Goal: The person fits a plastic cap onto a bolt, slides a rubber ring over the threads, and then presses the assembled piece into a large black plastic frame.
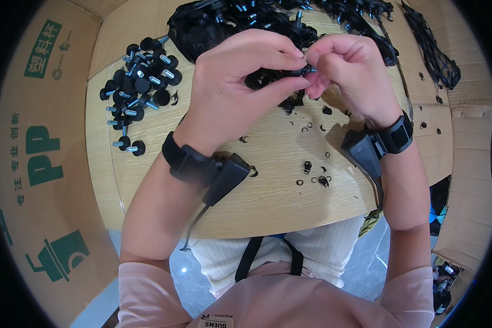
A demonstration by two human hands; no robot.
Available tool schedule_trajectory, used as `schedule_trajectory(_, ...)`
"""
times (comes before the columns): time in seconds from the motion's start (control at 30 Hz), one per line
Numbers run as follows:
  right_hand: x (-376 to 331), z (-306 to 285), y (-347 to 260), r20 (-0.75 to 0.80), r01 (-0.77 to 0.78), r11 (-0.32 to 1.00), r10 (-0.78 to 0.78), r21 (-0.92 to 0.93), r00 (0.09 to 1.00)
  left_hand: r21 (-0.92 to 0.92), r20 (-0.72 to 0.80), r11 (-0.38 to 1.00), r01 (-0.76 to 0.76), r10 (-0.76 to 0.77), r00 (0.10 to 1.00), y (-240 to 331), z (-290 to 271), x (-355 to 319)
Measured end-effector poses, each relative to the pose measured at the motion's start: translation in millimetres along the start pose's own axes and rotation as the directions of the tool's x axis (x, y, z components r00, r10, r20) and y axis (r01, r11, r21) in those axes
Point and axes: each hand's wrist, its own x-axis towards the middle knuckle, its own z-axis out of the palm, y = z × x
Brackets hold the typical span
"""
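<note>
Over the far middle of the table, my left hand (pixel 240 76) grips a bolt with a round black head (pixel 262 79) between thumb and fingers. Its shaft points right and looks wrapped in black, with a bluish metal tip. At that tip, my right hand (pixel 347 71) is closed in a pinch; its fingers partly cover the end. Left of my hands lies a loose pile of similar black-headed bolts (pixel 142 85), their silver threads bare. Beyond my hands, a heap of black plastic with bolts in it (pixel 202 30) spreads along the far edge, partly hidden by my left hand.
Black scraps (pixel 323 181) and thin rings (pixel 308 126) are scattered over the wooden table (pixel 257 213). Cardboard walls (pixel 65 142) rise at both sides. Black netting (pixel 434 54) lies at the far right. Each wrist wears a black strapped device (pixel 227 177) with a cable.
</note>
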Motion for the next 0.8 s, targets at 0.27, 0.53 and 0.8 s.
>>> schedule_trajectory(0.27,-0.9,3.8,4.3,0.045,0.114,0.992,-0.117,0.059,0.992,-0.242,-0.137,0.967,0.084,-0.12,0.983,-2.6,6.5,-0.3)
schedule_trajectory(0.53,-1.6,-0.4,1.4,0.069,0.128,0.992,-0.126,-0.02,0.99,-0.076,-0.046,0.997,0.03,-0.033,0.998,-1.8,0.0,-1.1)
schedule_trajectory(0.8,-0.3,1.1,1.0,0.078,0.009,0.993,-0.018,0.117,0.997,-0.016,-0.04,1.0,0.025,-0.026,0.999,-2.4,1.2,-1.5)
